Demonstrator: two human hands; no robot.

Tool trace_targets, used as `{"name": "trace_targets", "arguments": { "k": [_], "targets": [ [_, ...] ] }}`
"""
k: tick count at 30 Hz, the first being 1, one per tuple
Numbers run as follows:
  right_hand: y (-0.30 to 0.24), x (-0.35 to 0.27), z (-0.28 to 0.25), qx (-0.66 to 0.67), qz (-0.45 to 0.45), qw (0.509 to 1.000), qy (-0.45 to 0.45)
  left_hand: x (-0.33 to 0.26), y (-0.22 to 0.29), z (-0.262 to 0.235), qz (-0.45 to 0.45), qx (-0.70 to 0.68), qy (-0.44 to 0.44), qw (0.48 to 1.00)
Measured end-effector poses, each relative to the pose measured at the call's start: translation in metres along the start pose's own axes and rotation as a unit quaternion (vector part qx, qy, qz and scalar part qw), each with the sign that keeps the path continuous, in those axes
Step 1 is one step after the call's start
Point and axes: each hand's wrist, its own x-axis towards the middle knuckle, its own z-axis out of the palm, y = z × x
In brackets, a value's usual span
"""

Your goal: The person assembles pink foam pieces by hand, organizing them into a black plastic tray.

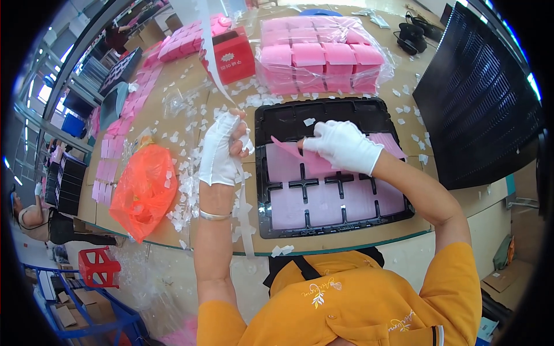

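My left hand (219, 149), in a white fingerless glove, is closed on a long white paper strip (209, 49) that comes down from the top and trails on below the wrist. My right hand (340, 145), gloved the same way, pinches the lifted corner of a pink sheet (285, 147). It is over a black plastic tray (352, 111) with divided compartments. Pale pink pieces (329, 205) lie flat in its middle and front rows; dark bare plastic shows in the back row, with a white scrap (309, 121) on it.
Wrapped pink stacks (323, 55) stand behind the tray, beside a red box (231, 56). An orange plastic bag (144, 193) lies to the left. White paper scraps litter the brown tabletop (254, 104). Upright black trays (479, 98) rise at right. Another person (34, 216) works far left.
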Motion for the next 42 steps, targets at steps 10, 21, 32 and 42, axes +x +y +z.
{"name": "trace_targets", "arguments": {
  "k": [10,21,32,42],
  "targets": [
    [-0.005,0.028,-0.017,0.224,0.046,0.962,0.147,-0.005,-0.003,0.011,-0.009,0.014,0.011,1.000],
    [-0.012,0.122,-0.040,0.768,0.045,0.638,-0.026,-0.023,0.005,0.009,-0.090,-0.128,-0.160,0.975],
    [-0.014,0.122,-0.049,0.766,0.092,0.636,-0.004,-0.014,-0.006,-0.008,-0.104,-0.200,-0.205,0.953],
    [-0.005,0.128,-0.042,0.787,0.020,0.616,-0.017,-0.018,-0.002,0.002,-0.122,-0.223,-0.213,0.943]
  ]
}}
